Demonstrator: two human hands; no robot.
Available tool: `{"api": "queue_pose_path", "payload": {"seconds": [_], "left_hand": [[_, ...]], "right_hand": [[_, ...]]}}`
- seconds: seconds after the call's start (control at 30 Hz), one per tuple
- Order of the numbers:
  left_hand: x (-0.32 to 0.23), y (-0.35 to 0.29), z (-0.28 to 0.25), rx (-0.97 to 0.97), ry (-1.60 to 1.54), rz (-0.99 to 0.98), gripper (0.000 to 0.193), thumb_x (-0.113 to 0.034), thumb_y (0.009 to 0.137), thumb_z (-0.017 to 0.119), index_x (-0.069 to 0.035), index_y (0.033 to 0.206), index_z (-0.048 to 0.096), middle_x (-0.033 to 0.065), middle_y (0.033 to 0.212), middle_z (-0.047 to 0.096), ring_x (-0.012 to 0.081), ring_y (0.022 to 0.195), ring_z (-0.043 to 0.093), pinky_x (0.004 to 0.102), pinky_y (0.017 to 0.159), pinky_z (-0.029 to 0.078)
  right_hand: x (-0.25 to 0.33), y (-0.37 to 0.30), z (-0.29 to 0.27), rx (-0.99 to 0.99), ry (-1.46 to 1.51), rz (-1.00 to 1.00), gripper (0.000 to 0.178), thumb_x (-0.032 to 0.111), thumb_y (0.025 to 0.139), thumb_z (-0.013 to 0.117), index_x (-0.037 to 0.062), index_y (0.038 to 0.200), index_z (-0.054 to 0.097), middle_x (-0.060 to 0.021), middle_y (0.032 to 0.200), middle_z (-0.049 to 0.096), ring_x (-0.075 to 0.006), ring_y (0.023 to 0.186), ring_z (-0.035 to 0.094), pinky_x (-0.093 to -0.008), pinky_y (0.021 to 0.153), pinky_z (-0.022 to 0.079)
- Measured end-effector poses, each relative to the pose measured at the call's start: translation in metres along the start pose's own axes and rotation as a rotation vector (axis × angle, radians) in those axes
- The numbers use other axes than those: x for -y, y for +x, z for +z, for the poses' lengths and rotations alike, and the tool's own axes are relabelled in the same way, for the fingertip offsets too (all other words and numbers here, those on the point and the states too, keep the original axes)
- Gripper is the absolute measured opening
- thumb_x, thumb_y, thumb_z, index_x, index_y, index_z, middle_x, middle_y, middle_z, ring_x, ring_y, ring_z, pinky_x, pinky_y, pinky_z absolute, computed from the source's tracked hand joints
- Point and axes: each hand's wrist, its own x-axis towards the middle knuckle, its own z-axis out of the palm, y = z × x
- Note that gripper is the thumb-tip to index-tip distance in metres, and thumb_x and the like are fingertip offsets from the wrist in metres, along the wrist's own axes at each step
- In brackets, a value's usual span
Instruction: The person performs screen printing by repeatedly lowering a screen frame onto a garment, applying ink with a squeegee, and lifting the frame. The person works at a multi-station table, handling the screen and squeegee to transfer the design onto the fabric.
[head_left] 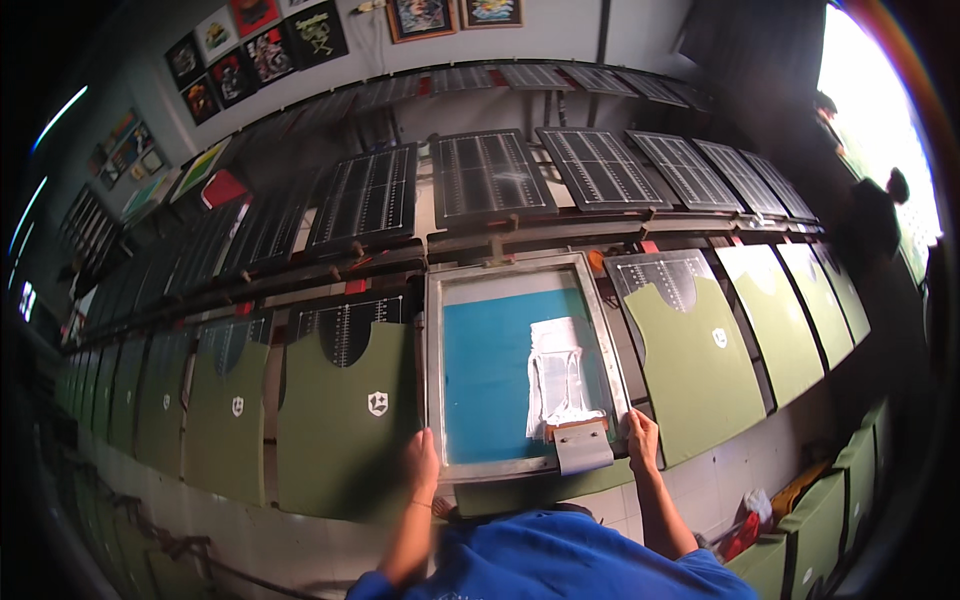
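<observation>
Between my hands is a screen printing frame [432, 350] with a pale metal rim and teal mesh [490, 370]. White ink [557, 365] is smeared over the right part of the mesh. A squeegee [583, 447] with a grey blade lies at the near right corner, leaning over the rim. My left hand [423, 465] is closed round the near left edge of the frame, and my right hand [642, 438] grips its near right edge. Under the frame, part of a green shirt panel [540, 492] sticks out toward me.
Green shirt panels with white shield prints [340, 420] lie on boards to the left, and another green panel [690, 370] to the right. Behind a rail [520, 240] stand rows of black ruled boards [490, 175]. More green panels [815, 530] hang near right. Two people [880, 215] are at far right.
</observation>
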Motion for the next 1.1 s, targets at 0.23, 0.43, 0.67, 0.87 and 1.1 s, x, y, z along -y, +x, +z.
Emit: {"api": "queue_pose_path", "payload": {"seconds": [0.23,0.43,0.67,0.87,1.1], "left_hand": [[-0.022,-0.002,0.037,-0.048,0.140,0.038,0.043,-0.034,0.100,0.047,0.004,0.084,0.057,0.0239,0.077,0.059,0.0399,0.074,0.057,0.0469,0.067,0.043],[-0.047,-0.005,0.030,0.191,0.092,-0.289,0.050,-0.047,0.100,0.047,0.000,0.110,0.060,0.0235,0.119,0.055,0.0339,0.113,0.050,0.0432,0.098,0.039],[-0.038,0.010,0.029,0.193,0.113,-0.241,0.053,-0.048,0.098,0.051,-0.003,0.125,0.059,0.0203,0.121,0.058,0.0321,0.115,0.054,0.0365,0.102,0.039],[-0.042,0.004,0.022,0.094,-0.071,-0.212,0.064,-0.050,0.099,0.051,0.006,0.129,0.056,0.0146,0.138,0.052,0.0235,0.127,0.048,0.0351,0.108,0.036],[-0.011,0.000,0.034,-0.161,-0.574,-0.434,0.065,-0.057,0.098,0.043,0.002,0.113,0.065,0.0090,0.102,0.069,0.0182,0.094,0.062,0.0333,0.089,0.047]], "right_hand": [[-0.006,0.047,-0.020,-0.011,0.015,-0.029,0.036,0.026,0.100,0.057,-0.0083,0.100,0.067,0.0057,0.077,0.056,-0.0043,0.070,0.044,-0.0225,0.060,0.036],[-0.001,0.050,-0.022,0.032,0.042,0.006,0.034,0.026,0.101,0.056,-0.0036,0.086,0.064,0.0068,0.072,0.050,-0.0043,0.066,0.039,-0.0233,0.057,0.031],[0.005,0.061,-0.018,0.064,0.035,-0.004,0.032,0.025,0.100,0.056,-0.0016,0.084,0.063,0.0064,0.071,0.050,-0.0047,0.065,0.040,-0.0235,0.057,0.032],[0.002,0.069,-0.017,0.067,0.089,0.038,0.032,0.024,0.098,0.059,-0.0060,0.102,0.069,0.0007,0.081,0.062,-0.0082,0.074,0.052,-0.0242,0.067,0.042],[-0.014,0.068,-0.017,0.030,0.059,0.084,0.037,0.024,0.094,0.064,-0.0090,0.111,0.068,-0.0099,0.097,0.071,-0.0143,0.088,0.063,-0.0267,0.080,0.048]]}}
